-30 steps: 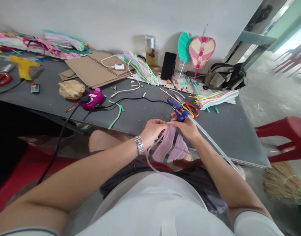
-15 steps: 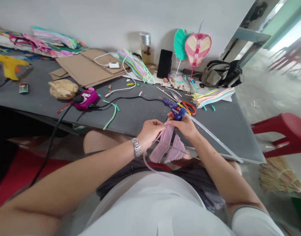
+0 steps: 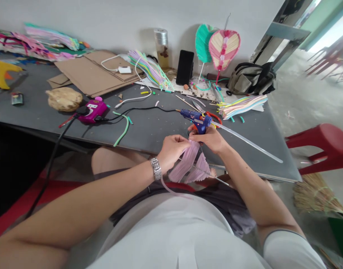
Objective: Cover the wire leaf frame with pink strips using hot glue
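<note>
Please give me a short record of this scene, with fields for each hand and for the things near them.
left hand: pinches the top of the purple straw leaf
right hand: holds the blue glue gun, touching the leaf top
glue stick: juts from the gun's back, above the grey table
nearby: red-handled scissors, pastel straws

The right hand (image 3: 212, 139) swallows the handle of the blue plastic hot-glue gun (image 3: 195, 117); the left hand (image 3: 172, 149) covers the tip of the lilac leaf-shaped craft piece (image 3: 188, 166). Left edge cuts the yellow plastic glue gun (image 3: 0, 73), right edge the red plastic chair (image 3: 322, 145).
</note>
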A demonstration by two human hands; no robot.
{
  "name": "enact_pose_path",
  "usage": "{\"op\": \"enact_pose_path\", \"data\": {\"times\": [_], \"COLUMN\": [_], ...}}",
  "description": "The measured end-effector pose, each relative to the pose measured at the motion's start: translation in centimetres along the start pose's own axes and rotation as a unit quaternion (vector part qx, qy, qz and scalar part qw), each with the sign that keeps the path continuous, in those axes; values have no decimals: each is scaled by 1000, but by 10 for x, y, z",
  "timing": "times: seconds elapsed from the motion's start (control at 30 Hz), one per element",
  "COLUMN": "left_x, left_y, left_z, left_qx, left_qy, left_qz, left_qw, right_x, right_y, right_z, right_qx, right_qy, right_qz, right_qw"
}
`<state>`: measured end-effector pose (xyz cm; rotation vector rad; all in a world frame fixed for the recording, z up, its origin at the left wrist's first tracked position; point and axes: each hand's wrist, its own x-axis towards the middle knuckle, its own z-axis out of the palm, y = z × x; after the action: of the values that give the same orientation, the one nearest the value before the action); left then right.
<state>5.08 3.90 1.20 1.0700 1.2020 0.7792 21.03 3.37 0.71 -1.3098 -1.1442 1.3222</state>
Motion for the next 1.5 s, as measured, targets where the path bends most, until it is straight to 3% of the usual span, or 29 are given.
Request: {"op": "enact_pose_path", "data": {"times": [0.37, 0.63, 1.03, 1.5], "left_x": [2, 5, 6, 5], "left_y": [-9, -16, -16, -18], "left_z": [-1, -1, 0, 0], "left_qx": [10, -5, 7, 61], "left_qy": [-5, -4, -19, -25], "left_qz": [21, 15, 33, 73], "left_qw": [1000, 1000, 999, 995], "right_x": [-1, -3, -8, -6], "right_y": [3, 11, 3, 3], "right_z": [-6, -3, -10, -16], "right_qx": [-17, -39, -1, -40], "right_qy": [-21, 4, -37, -41], "right_qz": [-14, -64, -53, -44], "right_qw": [1000, 997, 998, 997]}}
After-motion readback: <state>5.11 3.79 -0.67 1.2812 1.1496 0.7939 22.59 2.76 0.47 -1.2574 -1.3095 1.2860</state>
